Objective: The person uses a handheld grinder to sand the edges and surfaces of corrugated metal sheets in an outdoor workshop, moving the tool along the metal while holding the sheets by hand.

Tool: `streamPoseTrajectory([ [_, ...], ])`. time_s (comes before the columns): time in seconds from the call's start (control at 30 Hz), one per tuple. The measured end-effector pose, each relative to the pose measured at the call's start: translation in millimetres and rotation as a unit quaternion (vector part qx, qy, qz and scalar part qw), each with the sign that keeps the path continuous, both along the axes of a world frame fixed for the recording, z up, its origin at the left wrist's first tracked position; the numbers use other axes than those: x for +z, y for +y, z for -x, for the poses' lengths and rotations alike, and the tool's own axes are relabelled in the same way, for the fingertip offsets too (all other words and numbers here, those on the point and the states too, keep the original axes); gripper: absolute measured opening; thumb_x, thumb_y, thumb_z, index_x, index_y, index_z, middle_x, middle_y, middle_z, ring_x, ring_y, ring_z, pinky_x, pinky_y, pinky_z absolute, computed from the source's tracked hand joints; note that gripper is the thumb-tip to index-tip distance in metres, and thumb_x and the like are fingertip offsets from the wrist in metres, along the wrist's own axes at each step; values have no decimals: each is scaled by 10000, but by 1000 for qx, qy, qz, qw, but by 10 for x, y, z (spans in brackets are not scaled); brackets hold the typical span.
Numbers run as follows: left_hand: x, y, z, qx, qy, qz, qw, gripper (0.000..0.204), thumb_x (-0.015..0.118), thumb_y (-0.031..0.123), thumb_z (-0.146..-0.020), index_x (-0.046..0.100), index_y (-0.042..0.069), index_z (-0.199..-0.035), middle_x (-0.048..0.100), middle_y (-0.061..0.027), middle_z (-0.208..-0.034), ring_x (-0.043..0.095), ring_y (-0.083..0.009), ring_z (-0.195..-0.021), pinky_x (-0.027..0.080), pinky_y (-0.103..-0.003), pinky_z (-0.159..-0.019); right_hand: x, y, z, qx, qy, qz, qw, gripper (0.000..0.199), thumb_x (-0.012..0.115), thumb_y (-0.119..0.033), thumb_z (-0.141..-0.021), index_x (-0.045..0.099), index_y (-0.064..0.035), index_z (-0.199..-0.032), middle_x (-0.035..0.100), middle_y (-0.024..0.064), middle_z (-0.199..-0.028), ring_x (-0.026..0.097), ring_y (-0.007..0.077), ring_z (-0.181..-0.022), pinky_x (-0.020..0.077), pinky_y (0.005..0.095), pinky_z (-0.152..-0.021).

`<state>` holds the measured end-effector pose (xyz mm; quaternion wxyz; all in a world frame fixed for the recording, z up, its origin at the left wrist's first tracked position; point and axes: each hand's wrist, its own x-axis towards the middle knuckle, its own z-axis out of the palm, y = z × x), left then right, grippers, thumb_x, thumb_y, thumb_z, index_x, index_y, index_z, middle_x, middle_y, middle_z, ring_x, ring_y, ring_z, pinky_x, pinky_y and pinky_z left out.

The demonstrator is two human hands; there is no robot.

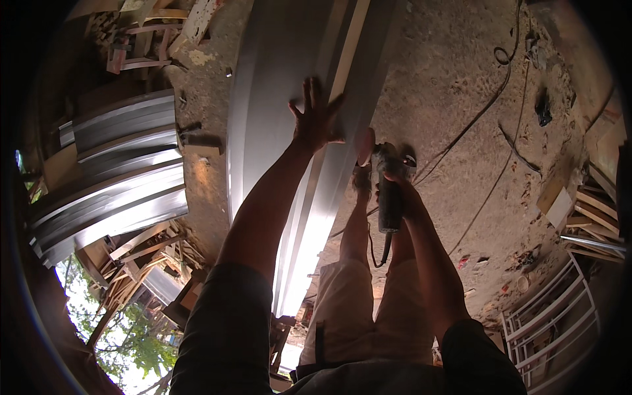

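Observation:
My left hand lies flat with fingers spread on a long grey metal sheet panel that runs away from me. My right hand grips the dark body of an angle grinder. Its disc end sits at the right edge of the panel, just right of my left hand. The grinder's cable hangs down past my legs.
A stack of ribbed metal sheets lies at the left, with wood scraps below it. Dirt floor with cables spreads at the right. A white metal frame and timber offcuts sit at the lower right.

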<state>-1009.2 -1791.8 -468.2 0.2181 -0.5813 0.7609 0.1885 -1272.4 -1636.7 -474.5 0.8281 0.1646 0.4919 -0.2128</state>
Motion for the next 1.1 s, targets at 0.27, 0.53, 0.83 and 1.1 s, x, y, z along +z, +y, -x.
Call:
streamPoseTrajectory([
  [0.27,35,-28,10,-10,-11,-4,1000,1304,868,719,-574,210,373,-1645,-91,-350,-1669,-82,-544,-1551,276,-872,-1027,-23,-100,38,1,3,4,1000,538,792,-385,-849,595,18,-1145,674,120,-873,702,243,-706,622,370,-660],
  [0.53,39,-27,-4,-21,-26,1,999,1303,866,727,-566,217,385,-1643,-65,-333,-1678,-55,-536,-1556,293,-866,-1017,-139,-229,95,-1,-22,-6,1000,492,764,-402,-869,617,24,-1067,668,123,-831,692,255,-707,613,377,-675],
  [0.83,-47,27,-49,-12,-9,15,1000,1306,859,734,-557,231,375,-1645,-89,-332,-1683,-84,-511,-1567,278,-863,-1021,-303,-572,164,24,38,49,998,503,730,-418,-884,594,39,-1045,655,136,-822,678,260,-716,597,386,-690],
  [1.1,-57,8,-13,-14,-1,16,1000,1300,862,718,-572,221,365,-1647,-99,-341,-1677,-77,-509,-1569,264,-857,-1038,-473,-942,355,9,-8,32,999,618,808,-326,-827,514,27,-1241,654,171,-953,704,280,-765,621,400,-719],
])
